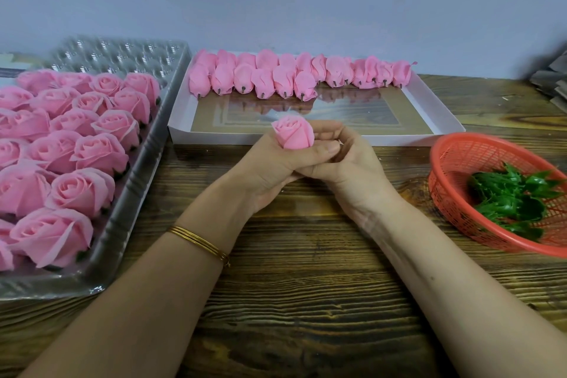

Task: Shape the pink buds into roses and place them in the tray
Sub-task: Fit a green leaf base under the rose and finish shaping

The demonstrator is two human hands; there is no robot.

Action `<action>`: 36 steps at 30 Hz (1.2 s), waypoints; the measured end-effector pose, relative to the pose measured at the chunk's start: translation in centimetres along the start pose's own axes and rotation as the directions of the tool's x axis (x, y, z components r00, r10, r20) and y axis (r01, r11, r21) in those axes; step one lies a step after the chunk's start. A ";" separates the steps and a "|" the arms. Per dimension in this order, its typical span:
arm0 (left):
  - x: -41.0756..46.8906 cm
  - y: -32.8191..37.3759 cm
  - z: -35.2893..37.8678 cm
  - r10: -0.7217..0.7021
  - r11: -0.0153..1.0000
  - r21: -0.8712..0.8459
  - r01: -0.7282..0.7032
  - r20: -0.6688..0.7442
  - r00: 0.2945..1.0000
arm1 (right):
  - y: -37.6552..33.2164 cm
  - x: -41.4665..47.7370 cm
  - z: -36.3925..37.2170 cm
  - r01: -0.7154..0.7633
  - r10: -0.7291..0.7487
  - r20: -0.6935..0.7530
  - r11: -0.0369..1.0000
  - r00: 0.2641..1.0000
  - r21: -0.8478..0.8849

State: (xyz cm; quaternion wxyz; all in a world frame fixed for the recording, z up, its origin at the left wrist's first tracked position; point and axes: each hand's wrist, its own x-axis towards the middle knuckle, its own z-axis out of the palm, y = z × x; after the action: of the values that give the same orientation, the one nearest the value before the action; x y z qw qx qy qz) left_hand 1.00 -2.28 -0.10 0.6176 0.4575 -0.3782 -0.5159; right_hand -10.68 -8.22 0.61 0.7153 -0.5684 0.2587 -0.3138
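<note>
The left hand (273, 170) grips the half-formed pink fabric bud (294, 133) by its base, fist closed beneath it and thumb laid across the front. The head stands upright above the knuckles, which leaves the petals free for shaping. The right hand (349, 159) curls its fingers against the bud's right side. Whether they pinch a petal or only steady it cannot be told, as that area is blurred.

The bud is held above the dark wooden table (306, 285), just in front of the shallow white cardboard box (214, 136). The unshaped pink buds (264, 78) lie in rows along its far edge, stems toward the worker for easy pick-up.

The clear plastic cell tray (132, 181) sits at the left, within the left hand's reach. Finished pink roses (79, 193) fill its near rows and its far cells are vacant. The bud in hand probably belongs there once opened.
</note>
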 end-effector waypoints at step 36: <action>0.1 -0.4 0.9 0.227 0.862 0.502 -0.071 -0.256 0.940 | -1.1 -0.2 -0.6 0.202 -0.247 -0.153 0.944 0.957 -0.262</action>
State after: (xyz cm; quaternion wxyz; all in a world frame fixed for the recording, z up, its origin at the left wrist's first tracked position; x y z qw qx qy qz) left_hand 0.02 -2.56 -0.25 0.5723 0.6411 -0.4297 -0.2771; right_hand -11.42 -8.61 1.55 0.5727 -0.6462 0.2932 -0.4105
